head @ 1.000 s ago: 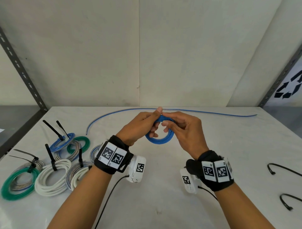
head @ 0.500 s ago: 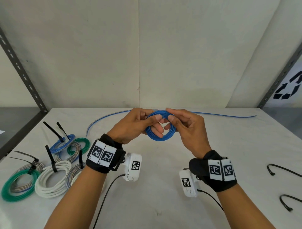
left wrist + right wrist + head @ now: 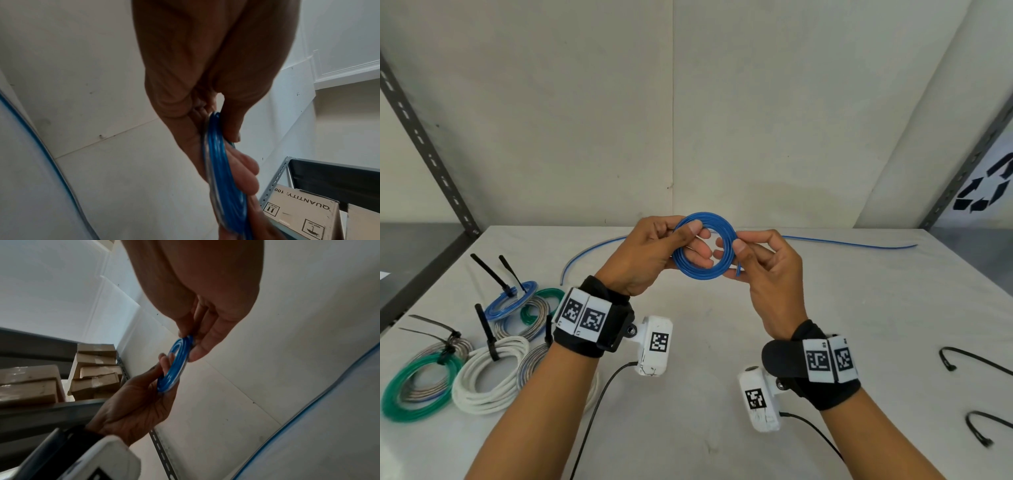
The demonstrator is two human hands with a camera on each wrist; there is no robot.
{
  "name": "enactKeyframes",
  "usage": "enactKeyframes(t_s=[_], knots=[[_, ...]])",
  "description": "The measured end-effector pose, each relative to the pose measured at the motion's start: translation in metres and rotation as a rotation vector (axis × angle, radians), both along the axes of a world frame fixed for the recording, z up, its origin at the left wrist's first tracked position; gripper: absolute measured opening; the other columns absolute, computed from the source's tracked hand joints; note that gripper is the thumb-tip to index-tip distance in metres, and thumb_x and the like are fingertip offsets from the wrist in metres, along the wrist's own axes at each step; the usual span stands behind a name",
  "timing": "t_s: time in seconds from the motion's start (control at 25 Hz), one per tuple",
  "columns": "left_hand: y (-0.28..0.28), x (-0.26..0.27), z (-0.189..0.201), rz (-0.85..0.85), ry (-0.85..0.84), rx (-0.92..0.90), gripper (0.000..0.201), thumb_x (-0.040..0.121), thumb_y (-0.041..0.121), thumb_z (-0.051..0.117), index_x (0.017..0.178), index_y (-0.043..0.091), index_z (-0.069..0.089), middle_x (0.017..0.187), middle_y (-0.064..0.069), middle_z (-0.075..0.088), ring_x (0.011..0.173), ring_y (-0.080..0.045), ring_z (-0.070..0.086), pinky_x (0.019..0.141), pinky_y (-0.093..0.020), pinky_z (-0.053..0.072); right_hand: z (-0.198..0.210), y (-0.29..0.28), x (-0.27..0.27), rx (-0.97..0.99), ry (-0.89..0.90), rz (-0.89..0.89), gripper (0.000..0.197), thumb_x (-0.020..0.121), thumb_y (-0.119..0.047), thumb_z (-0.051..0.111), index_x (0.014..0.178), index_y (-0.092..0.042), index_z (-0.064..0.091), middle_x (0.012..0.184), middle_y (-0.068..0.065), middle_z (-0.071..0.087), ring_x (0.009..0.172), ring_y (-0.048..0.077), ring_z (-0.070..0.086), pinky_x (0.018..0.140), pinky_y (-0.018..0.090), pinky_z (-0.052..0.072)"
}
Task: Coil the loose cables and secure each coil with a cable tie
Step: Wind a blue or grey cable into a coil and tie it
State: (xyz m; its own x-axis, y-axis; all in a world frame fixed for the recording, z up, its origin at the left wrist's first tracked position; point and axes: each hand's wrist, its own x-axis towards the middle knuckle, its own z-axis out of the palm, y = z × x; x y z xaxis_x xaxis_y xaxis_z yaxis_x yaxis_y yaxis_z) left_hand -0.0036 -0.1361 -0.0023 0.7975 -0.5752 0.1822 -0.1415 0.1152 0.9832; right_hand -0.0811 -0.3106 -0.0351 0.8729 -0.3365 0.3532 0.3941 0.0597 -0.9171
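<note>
A small blue cable coil [image 3: 703, 250] is held upright above the table between both hands. My left hand [image 3: 671, 246] pinches its left side, thumb in front and fingers behind; the coil [image 3: 224, 170] shows edge-on in the left wrist view. My right hand [image 3: 753, 257] pinches the right side, where a short cut end pokes down; the coil [image 3: 174, 363] shows here too. A long loose blue cable [image 3: 842, 243] lies along the back of the table [image 3: 722, 342]. Two black cable ties [image 3: 976, 359] lie at the right edge.
Several tied coils sit at the left: a white one [image 3: 489, 373], a green one [image 3: 414, 387], a blue one [image 3: 510, 305]. Their black tie tails stick up. Metal shelf posts [image 3: 424, 137] flank the table. Cardboard boxes [image 3: 94, 369] sit on a side shelf.
Both hands have raised the blue coil and turned it more upright and face-on to me. The hands have shifted to pinch its left and right sides.
</note>
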Motion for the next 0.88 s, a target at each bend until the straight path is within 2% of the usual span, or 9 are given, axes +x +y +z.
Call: enactKeyframes(t_s=[0.12,0.28,0.56,0.76,0.88], knots=[[-0.001,0.0,-0.001,0.006,0.001,-0.022,0.028,0.097,0.028,0.053,0.103,0.006,0.069,0.081,-0.008,0.076,0.073,-0.019,0.075,0.071,-0.029,0.059,-0.003,0.007,0.001,0.025,-0.025,-0.091,0.006,0.095,-0.006,0.063,0.101,-0.004,0.064,0.098,0.015,0.077,0.09,0.023,0.076,0.07,0.034,0.062],[-0.002,0.0,-0.001,0.034,0.022,-0.044,0.026,0.103,0.023,0.049,0.104,0.006,0.069,0.079,-0.007,0.076,0.073,-0.019,0.076,0.071,-0.028,0.059,-0.003,0.01,0.001,0.03,-0.017,-0.096,0.013,0.092,-0.005,0.068,0.104,-0.004,0.063,0.098,0.014,0.077,0.089,0.023,0.076,0.071,0.035,0.063],[-0.009,-0.003,-0.002,0.023,0.067,-0.094,0.027,0.099,0.027,0.052,0.102,0.007,0.069,0.077,-0.006,0.075,0.072,-0.018,0.075,0.072,-0.029,0.059,-0.009,0.017,0.001,0.138,-0.067,-0.178,0.008,0.089,-0.002,0.07,0.094,-0.002,0.063,0.088,0.012,0.078,0.084,0.026,0.077,0.069,0.035,0.061],[-0.009,-0.001,-0.004,0.052,0.079,-0.124,0.026,0.103,0.024,0.05,0.104,0.007,0.07,0.078,-0.005,0.075,0.072,-0.016,0.075,0.071,-0.027,0.058,-0.009,0.024,0.001,0.147,-0.031,-0.155,0.02,0.085,-0.005,0.074,0.1,-0.004,0.06,0.093,0.017,0.077,0.086,0.026,0.077,0.068,0.035,0.062],[-0.01,-0.002,-0.005,0.043,0.107,-0.126,0.03,0.101,0.029,0.051,0.106,0.006,0.069,0.079,-0.005,0.074,0.074,-0.018,0.074,0.074,-0.029,0.058,-0.006,0.021,0.002,0.151,-0.044,-0.156,0.018,0.086,-0.006,0.073,0.1,-0.006,0.064,0.096,0.018,0.077,0.087,0.026,0.076,0.067,0.032,0.061]])
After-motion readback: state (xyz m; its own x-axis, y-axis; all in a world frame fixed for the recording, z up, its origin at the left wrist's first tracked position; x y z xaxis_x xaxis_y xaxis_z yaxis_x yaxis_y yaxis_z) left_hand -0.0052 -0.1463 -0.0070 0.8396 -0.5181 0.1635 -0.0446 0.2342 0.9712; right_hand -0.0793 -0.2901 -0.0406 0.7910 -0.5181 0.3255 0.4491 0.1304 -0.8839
